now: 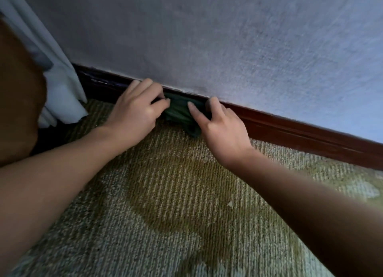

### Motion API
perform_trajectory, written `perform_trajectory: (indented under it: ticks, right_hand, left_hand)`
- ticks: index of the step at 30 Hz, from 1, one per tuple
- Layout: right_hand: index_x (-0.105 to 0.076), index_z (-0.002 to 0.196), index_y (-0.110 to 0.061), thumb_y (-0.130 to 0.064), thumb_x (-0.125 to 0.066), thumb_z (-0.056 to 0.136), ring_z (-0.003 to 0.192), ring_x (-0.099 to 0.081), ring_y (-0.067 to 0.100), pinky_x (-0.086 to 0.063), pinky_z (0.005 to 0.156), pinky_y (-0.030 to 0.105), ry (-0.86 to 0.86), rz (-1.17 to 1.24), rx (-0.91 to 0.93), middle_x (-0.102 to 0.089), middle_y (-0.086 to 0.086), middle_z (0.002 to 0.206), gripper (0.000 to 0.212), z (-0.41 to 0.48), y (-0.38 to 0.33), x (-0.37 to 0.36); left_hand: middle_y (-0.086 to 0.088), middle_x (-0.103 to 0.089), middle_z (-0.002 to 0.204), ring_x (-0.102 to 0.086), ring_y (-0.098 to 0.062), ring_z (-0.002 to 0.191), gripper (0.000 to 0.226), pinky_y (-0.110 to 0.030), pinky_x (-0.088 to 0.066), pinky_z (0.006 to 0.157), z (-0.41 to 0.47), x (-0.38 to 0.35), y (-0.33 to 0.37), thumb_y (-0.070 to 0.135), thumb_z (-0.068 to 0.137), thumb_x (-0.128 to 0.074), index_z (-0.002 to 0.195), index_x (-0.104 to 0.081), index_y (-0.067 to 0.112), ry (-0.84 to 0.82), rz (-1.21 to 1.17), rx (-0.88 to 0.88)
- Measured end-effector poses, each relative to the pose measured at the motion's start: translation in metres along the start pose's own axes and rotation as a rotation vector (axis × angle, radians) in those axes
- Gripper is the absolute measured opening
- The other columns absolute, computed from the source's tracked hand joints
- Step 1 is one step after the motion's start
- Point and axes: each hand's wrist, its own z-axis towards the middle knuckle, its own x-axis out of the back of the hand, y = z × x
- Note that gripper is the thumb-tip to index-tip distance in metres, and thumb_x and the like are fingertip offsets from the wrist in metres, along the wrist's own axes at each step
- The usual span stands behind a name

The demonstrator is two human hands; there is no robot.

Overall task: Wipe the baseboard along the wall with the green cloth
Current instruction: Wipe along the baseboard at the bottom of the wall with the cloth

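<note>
Head view, left to right: a blurred brown shape [18, 90] is seen at the far left edge; what it is cannot be told. Just beside it a pale curtain [58, 69] hangs down to the carpet [269, 173], and the left end of the baseboard [290, 127] is covered by its folds. The dark baseboard runs from there down to the right along the foot of the grey wall [228, 38].

The left hand [134, 111] is held against the baseboard, its fingers curled and its thumb pressed onto the left end of the cloth [178, 113]. The cloth is bunched up against the baseboard, between the two hands, with its lower edge touching the carpet. Its right end is pinched by the right hand [223, 129], the thumb laid across the front and the forefinger reaching over the top near the baseboard's upper edge; the other fingers are curled.

Right of the hands the baseboard lies bare, with nothing set against it. On the ribbed carpet, a darker patch [176, 204] is seen between the forearms, and a small pale fleck [229, 204] lies just to its right.
</note>
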Motion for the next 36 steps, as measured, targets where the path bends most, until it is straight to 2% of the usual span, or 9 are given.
perform_trajectory:
  ticks: [2, 5, 7, 13, 17, 25, 32, 34, 36]
  right_hand:
    - [-0.069, 0.108, -0.012, -0.009, -0.087, 0.048, 0.058, -0.058, 0.023, -0.044, 0.047, 0.024, 0.023, -0.006, 0.028, -0.062, 0.014, 0.081, 0.062, -0.001, 0.003, 0.001]
    - [-0.069, 0.108, -0.009, -0.006, -0.084, 0.052, 0.061, -0.060, 0.026, -0.045, 0.050, 0.024, 0.052, -0.023, 0.126, -0.062, 0.016, 0.083, 0.057, -0.002, 0.009, 0.002]
    - [-0.069, 0.107, -0.007, 0.002, -0.073, 0.061, 0.062, -0.060, 0.028, -0.046, 0.053, 0.025, 0.068, -0.035, 0.134, -0.062, 0.017, 0.082, 0.047, 0.000, 0.009, 0.003]
    - [-0.067, 0.112, -0.010, -0.008, -0.044, 0.073, 0.068, -0.061, 0.026, -0.045, 0.059, 0.026, 0.089, -0.094, 0.180, -0.063, 0.013, 0.086, 0.044, -0.001, 0.007, -0.002]
    - [-0.067, 0.112, -0.014, -0.012, -0.029, 0.077, 0.068, -0.060, 0.020, -0.045, 0.065, 0.024, 0.112, -0.193, 0.242, -0.064, 0.004, 0.086, 0.051, 0.002, 0.010, -0.002]
    - [-0.066, 0.113, -0.015, -0.013, -0.031, 0.078, 0.068, -0.059, 0.017, -0.042, 0.063, 0.024, 0.105, -0.287, 0.328, -0.063, -0.003, 0.083, 0.050, 0.005, 0.003, -0.017]
    - [-0.064, 0.116, -0.010, -0.010, -0.044, 0.080, 0.073, -0.060, 0.020, -0.043, 0.065, 0.025, 0.096, -0.324, 0.348, -0.063, 0.004, 0.088, 0.041, 0.006, 0.005, -0.022]
    - [-0.065, 0.115, -0.011, -0.013, -0.058, 0.077, 0.074, -0.061, 0.021, -0.044, 0.066, 0.025, 0.090, -0.313, 0.324, -0.064, 0.008, 0.090, 0.039, 0.008, 0.002, -0.020]
    - [-0.065, 0.116, -0.014, -0.017, -0.061, 0.077, 0.076, -0.061, 0.021, -0.044, 0.067, 0.024, 0.097, -0.308, 0.300, -0.064, 0.009, 0.091, 0.040, 0.013, -0.001, -0.016]
  left_hand:
    - [-0.021, -0.061, 0.071, -0.059, -0.035, 0.066, 0.030, -0.037, -0.041, 0.057, -0.002, 0.002, -0.001, -0.002, 0.087, -0.043, 0.074, -0.069, -0.008, -0.031, -0.025, -0.015]
    - [-0.021, -0.061, 0.071, -0.059, -0.035, 0.064, 0.036, -0.036, -0.044, 0.055, -0.005, 0.004, -0.001, 0.004, 0.090, -0.038, 0.073, -0.068, -0.009, -0.085, 0.023, -0.067]
    - [-0.020, -0.061, 0.068, -0.059, -0.032, 0.062, 0.029, -0.034, -0.043, 0.055, -0.003, 0.004, 0.002, 0.001, 0.086, -0.045, 0.071, -0.067, -0.008, -0.106, 0.080, -0.084]
    - [-0.018, -0.060, 0.066, -0.059, -0.029, 0.061, 0.028, -0.034, -0.026, 0.059, -0.001, 0.005, 0.001, -0.001, 0.083, -0.045, 0.069, -0.068, -0.006, -0.148, 0.175, -0.121]
    - [-0.015, -0.061, 0.066, -0.059, -0.026, 0.062, 0.026, -0.034, -0.034, 0.058, -0.002, 0.002, -0.001, -0.001, 0.083, -0.048, 0.069, -0.069, -0.003, -0.136, 0.214, -0.163]
    - [-0.009, -0.062, 0.064, -0.062, -0.024, 0.062, 0.032, -0.027, -0.045, 0.055, -0.010, -0.012, -0.003, 0.003, 0.083, -0.045, 0.063, -0.070, 0.002, -0.152, 0.218, -0.166]
    - [-0.007, -0.063, 0.066, -0.061, -0.023, 0.063, 0.024, -0.029, -0.042, 0.056, -0.014, -0.016, -0.006, 0.001, 0.079, -0.052, 0.065, -0.071, 0.004, -0.180, 0.234, -0.174]
    - [-0.008, -0.063, 0.067, -0.061, -0.023, 0.064, 0.020, -0.031, -0.038, 0.059, -0.014, -0.011, -0.008, 0.000, 0.077, -0.055, 0.065, -0.071, 0.003, -0.177, 0.243, -0.161]
    - [-0.010, -0.063, 0.067, -0.061, -0.025, 0.064, 0.017, -0.030, -0.031, 0.062, -0.014, -0.003, -0.013, -0.003, 0.077, -0.057, 0.066, -0.070, 0.001, -0.172, 0.244, -0.146]
